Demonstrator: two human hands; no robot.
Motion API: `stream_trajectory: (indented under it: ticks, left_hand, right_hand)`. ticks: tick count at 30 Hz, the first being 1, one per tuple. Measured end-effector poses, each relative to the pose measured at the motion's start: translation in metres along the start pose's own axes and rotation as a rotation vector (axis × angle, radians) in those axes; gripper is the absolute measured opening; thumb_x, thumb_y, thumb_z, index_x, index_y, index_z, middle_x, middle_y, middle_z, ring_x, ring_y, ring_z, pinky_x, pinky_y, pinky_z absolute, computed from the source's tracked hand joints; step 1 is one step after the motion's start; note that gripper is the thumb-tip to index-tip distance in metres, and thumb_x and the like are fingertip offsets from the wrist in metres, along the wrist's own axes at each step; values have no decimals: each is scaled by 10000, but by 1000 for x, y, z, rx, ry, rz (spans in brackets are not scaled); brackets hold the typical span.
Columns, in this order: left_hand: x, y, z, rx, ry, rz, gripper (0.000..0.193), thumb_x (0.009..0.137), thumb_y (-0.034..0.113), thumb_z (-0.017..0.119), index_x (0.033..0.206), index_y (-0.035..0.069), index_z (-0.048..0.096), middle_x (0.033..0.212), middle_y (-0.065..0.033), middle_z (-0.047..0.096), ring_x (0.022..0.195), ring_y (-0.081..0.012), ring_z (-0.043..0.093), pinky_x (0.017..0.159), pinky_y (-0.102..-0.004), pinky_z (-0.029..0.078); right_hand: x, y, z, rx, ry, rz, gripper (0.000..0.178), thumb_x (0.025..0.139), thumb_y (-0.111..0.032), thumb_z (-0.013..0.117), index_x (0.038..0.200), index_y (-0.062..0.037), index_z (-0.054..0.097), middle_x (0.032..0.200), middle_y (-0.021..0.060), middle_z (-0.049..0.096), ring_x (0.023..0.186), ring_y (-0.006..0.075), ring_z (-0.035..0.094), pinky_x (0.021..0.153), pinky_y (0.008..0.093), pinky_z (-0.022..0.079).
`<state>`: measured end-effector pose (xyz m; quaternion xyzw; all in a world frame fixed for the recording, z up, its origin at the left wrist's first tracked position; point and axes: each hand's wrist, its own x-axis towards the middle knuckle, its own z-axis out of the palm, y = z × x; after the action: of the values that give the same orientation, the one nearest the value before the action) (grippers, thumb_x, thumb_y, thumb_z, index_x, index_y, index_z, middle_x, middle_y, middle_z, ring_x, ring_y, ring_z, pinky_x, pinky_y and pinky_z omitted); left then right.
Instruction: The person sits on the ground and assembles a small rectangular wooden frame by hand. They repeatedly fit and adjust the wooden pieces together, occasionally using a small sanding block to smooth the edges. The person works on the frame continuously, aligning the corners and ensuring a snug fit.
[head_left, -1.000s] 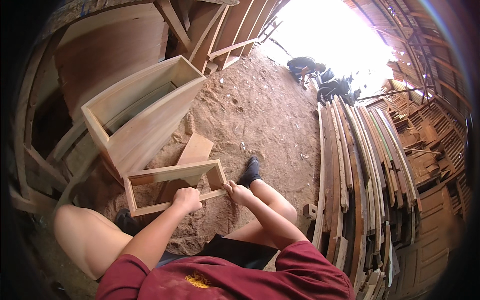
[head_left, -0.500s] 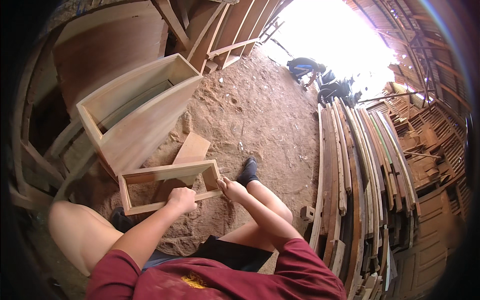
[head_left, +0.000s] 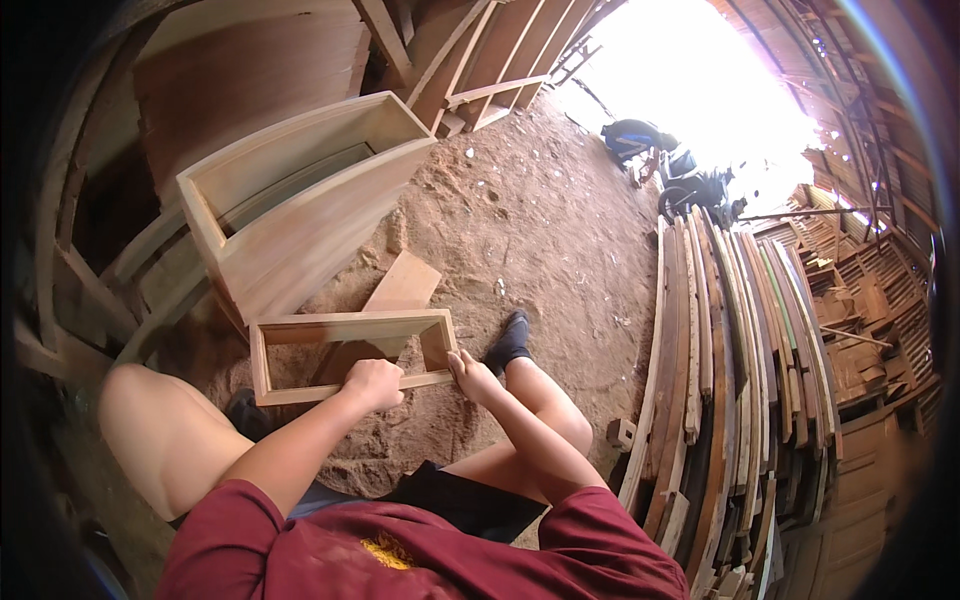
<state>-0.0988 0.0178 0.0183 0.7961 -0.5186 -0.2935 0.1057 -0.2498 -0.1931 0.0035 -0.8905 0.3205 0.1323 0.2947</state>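
In front of me is a rectangular wooden drawer frame (head_left: 300, 320), open through its middle, so the ground shows inside it. My left hand (head_left: 374, 384) is closed over its near long side, fingers curled around or against the rail; whether a small tool sits in that fist cannot be made out. At the right end, my right hand (head_left: 474, 378) grips the near corner with thumb and fingers. A flat wooden board (head_left: 404, 282) lies on the ground just beyond the frame. Behind the frame's left end stands a tall open wooden cabinet carcass (head_left: 320, 240).
Long planks (head_left: 690, 350) are stacked along the right. A small wooden block (head_left: 621, 433) lies beside the stack. Leaning panels and shelving frames (head_left: 500, 60) fill the far left. Toward the bright opening, a person (head_left: 635, 140) bends near a motorcycle (head_left: 690, 185). Sandy ground (head_left: 540, 220) runs between.
The view has shifted, so the surroundings sit farther right. Both hands keep their places on the frame, which appears slightly turned, its left end raised.
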Motion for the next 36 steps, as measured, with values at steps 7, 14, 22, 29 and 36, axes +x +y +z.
stream_trajectory:
  ticks: [7, 14, 22, 29, 36]
  left_hand:
    - [7, 8, 3, 21, 3, 23, 300, 802, 297, 641, 993, 91, 748, 1009, -146, 745, 961, -312, 723, 843, -460, 579]
    - [4, 10, 1, 1, -2, 38, 314, 799, 302, 646, 1001, 85, 749, 1019, -143, 746, 960, -310, 725, 846, -466, 580]
    - [6, 3, -1, 23, 2, 9, 321, 796, 314, 660, 1000, 84, 752, 1011, -148, 746, 950, -305, 729, 817, -457, 587]
    - [1, 1, 1, 12, 20, 16, 311, 800, 312, 660, 994, 88, 752, 995, -145, 747, 930, -310, 730, 830, -450, 585]
    - [4, -2, 1, -4, 8, 9, 312, 811, 315, 660, 1001, 86, 751, 1005, -144, 745, 951, -315, 725, 840, -451, 585]
  right_hand:
    - [-2, 31, 0, -51, 2, -44, 547, 1061, -501, 307, 1329, -57, 481, 1100, 335, 643, 1090, 495, 603, 947, 532, 465]
    - [-1, 52, 13, -76, 49, -119, 495, 1082, -436, 291, 1314, -46, 490, 1121, 331, 630, 1053, 515, 597, 915, 557, 473]
    - [26, 10, -1, -60, 124, -98, 555, 1056, -520, 284, 1298, -68, 497, 1089, 329, 652, 1068, 511, 601, 935, 556, 462]
    - [3, 47, 17, -151, 24, -102, 541, 1055, -539, 280, 1263, -96, 511, 1060, 316, 667, 1043, 495, 624, 915, 566, 469]
    - [15, -9, -10, -197, 154, -251, 339, 1085, -300, 336, 1249, -64, 516, 1099, 274, 613, 901, 465, 639, 784, 523, 527]
